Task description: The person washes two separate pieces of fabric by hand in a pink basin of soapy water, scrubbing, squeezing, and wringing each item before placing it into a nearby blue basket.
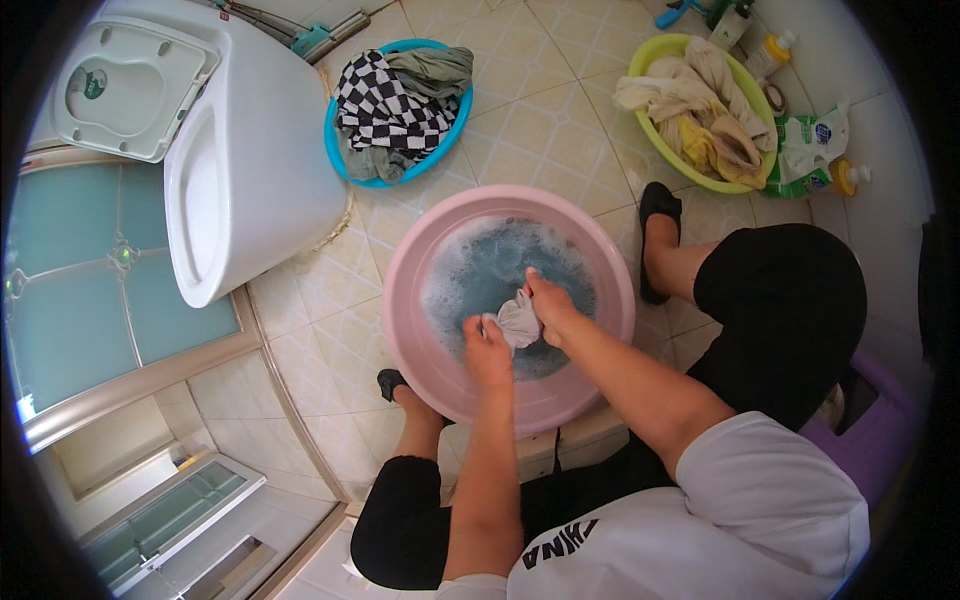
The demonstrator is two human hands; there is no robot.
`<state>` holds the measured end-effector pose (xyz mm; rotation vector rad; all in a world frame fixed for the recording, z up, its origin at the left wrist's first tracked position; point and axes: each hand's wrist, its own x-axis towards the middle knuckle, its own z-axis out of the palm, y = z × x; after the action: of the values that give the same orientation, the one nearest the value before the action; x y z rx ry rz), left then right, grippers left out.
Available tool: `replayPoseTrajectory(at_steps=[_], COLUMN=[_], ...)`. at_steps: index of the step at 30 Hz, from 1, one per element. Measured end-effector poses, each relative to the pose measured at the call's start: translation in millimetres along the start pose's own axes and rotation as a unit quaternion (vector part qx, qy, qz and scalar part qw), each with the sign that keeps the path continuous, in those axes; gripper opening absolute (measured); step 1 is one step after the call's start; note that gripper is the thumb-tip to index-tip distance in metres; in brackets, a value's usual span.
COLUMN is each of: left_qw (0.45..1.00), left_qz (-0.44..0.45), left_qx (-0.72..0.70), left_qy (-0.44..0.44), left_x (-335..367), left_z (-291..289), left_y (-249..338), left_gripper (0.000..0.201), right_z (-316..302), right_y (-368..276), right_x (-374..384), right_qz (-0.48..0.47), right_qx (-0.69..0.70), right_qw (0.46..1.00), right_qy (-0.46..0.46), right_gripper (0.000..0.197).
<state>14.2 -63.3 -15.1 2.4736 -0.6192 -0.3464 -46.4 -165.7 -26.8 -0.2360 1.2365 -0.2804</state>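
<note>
A wet, pale grey-white cloth (pixel 519 321) is stretched between my two hands, just above soapy water (pixel 500 272). My left hand (pixel 487 350) grips its left side with the fingers closed. On the other side, my right hand (pixel 550 305) is closed on the cloth's right edge, thumb pointing up and away. Whether the cloth is a sock or some other small garment, I cannot tell. Bluish water with white foam fills much of the large pink basin (pixel 408 235), which stands on the floor between my feet.
A blue basin (pixel 333 140) of checkered and grey-green clothes stands far left, beside a white toilet (pixel 265 150). Far right, a yellow-green basin (pixel 640 65) holds pale and yellow laundry. Bottles (pixel 770 55) and a green-white packet (pixel 808 150) line the wall. A purple stool (pixel 870 430) shows at right.
</note>
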Motion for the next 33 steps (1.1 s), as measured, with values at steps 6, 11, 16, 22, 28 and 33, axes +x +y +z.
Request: replayPoseTrajectory(at_steps=[6,11,16,22,28,33], left_qw=[0.996,0.966,0.954,0.968,0.96,0.972], left_qz=[-0.059,0.031,-0.166,0.062,0.179,0.234], left_qx=[-0.067,0.114,0.101,-0.127,-0.073,-0.004], left_qy=[0.003,-0.229,-0.23,-0.206,-0.202,-0.008], left_x=[-15,-39,-35,-40,-60,-41], left_z=[28,52,66,2,-25,-19], left_y=[-108,-88,-119,34,93,78], left_gripper=[0.036,0.052,0.044,0.018,0.015,0.016], right_z=[-37,-89,-53,-52,-50,-4], right_y=[11,47,45,25,21,4], right_x=[24,48,27,31,56,2], right_qz=[-0.08,0.005,0.051,0.149,0.077,0.053], right_qx=[-0.102,-0.36,-0.302,0.0,0.046,0.005], right_qw=[0.991,0.933,0.95,0.987,0.972,0.99], right_qy=[0.023,0.025,0.057,-0.063,-0.218,-0.13], right_gripper=[0.033,0.044,0.049,0.044,0.036,0.037])
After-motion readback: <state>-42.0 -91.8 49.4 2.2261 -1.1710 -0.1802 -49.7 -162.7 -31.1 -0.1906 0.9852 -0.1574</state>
